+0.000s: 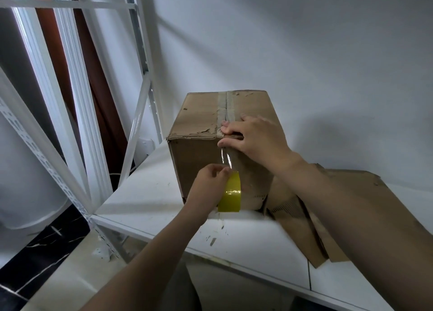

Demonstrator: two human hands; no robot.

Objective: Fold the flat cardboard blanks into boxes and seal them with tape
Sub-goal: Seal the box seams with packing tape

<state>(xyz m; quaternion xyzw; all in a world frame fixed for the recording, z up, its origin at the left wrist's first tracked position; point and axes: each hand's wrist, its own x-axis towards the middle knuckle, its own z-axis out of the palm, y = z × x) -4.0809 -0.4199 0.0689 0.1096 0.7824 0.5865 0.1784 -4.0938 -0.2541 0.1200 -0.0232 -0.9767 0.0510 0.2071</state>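
A folded brown cardboard box stands on the white table, its top seam covered by clear tape. My right hand lies over the box's near top edge, fingers and thumb pressing the tape end there. A clear strip of tape runs down the front face to a yellowish tape roll. My left hand grips that roll in front of the box's lower front face.
Flat cardboard blanks lie on the table to the right of the box, partly under my right forearm. A white metal shelf frame rises at the left. White wall stands behind. The table's near edge runs diagonally below my left arm.
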